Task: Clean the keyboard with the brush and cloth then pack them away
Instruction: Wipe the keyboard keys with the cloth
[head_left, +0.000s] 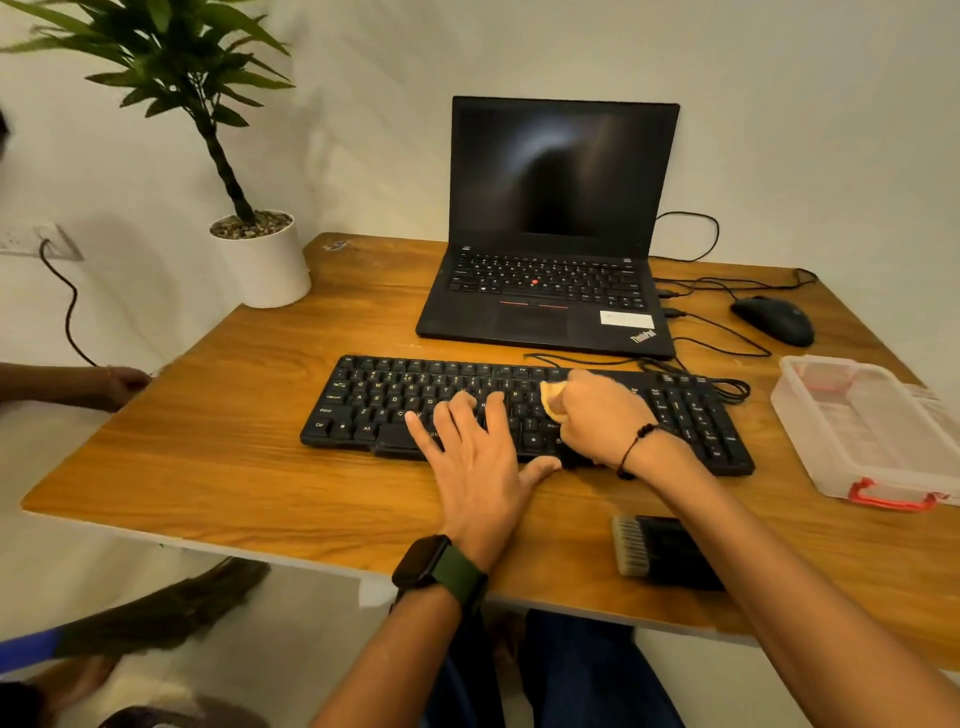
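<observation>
Two hands on the keyboard (524, 410), lying along the desk's (234, 467) near edge: left hand (475, 457) flat, released; right hand (597, 415) grasps cloth (550, 397), keys rightward unwiped.

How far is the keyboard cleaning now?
Brushing looks done: the brush lies on the table. In hand: the right hand wipes the keyboard with the cloth, the left hand steadying it. Left: packing into the plastic box.
</observation>
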